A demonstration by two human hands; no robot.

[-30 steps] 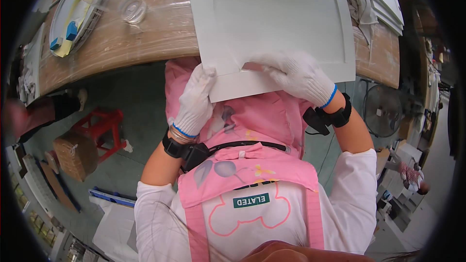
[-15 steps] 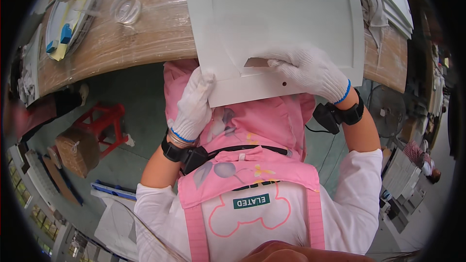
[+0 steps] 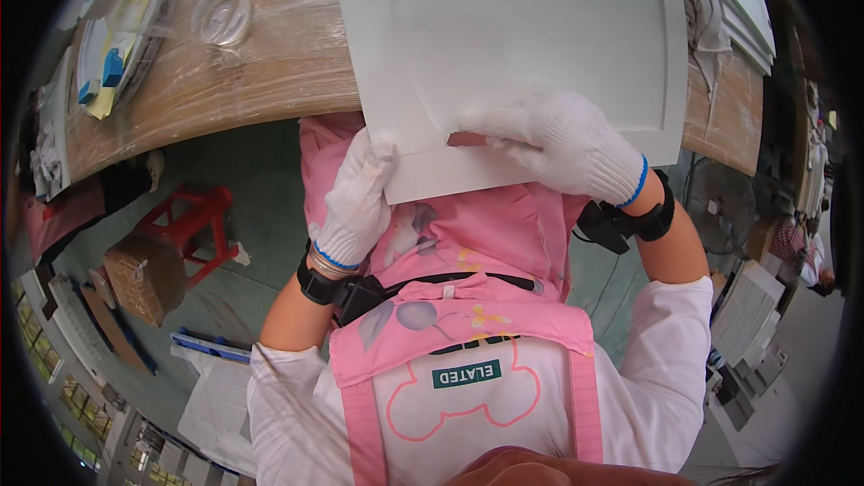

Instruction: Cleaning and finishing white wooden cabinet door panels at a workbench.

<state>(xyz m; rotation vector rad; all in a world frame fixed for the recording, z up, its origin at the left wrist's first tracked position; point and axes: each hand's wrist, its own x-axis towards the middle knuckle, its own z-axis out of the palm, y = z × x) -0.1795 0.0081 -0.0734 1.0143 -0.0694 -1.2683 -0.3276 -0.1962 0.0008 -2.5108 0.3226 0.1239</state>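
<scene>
A white cabinet door panel (image 3: 531, 45) with a raised frame lies on the table, its near edge jutting out over my lap. My left hand (image 3: 355, 193), in a white knit glove, grips the panel's near left corner. On the panel's near part rests my right hand (image 3: 567, 146), gloved in white with a blue cuff. Its fingers press a small reddish-brown piece of sandpaper (image 3: 466, 139) flat beside the inner edge of the frame. Most of the sandpaper is hidden under the fingers.
The wooden table (image 3: 261, 72) is wrapped in clear film. On its left lie an oval tray (image 3: 135, 58) with blue and yellow items and a clear round dish (image 3: 222, 20). A grey rag (image 3: 706, 13) and stacked white panels (image 3: 742, 0) sit right. A red stool (image 3: 200, 220) stands below.
My right hand has shifted slightly left with the sandpaper, now covering the dark hole in the near rail. The panel sits a little differently in view; my left hand keeps its hold.
</scene>
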